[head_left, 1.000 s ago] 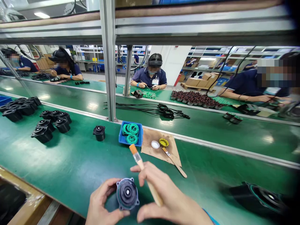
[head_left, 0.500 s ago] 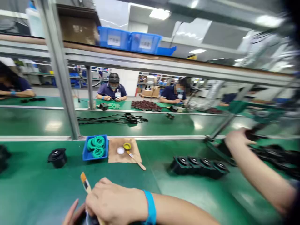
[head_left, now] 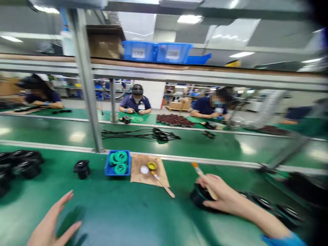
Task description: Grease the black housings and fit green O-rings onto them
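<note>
Currently, right hand (head_left: 219, 192) holds orange-bristled, wooden-handled brush (head_left: 201, 173), touching round black housing (head_left: 196, 198); left hand (head_left: 50, 223) spread wide over green tabletop (head_left: 123, 212).

Blue bins (head_left: 171, 53) beside cardboard box (head_left: 104, 43) on overhead shelf (head_left: 153, 70).

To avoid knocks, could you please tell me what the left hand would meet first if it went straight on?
The left hand would probably meet the lone black cylindrical housing first; the hand's height is unclear, so it might pass over.
</note>
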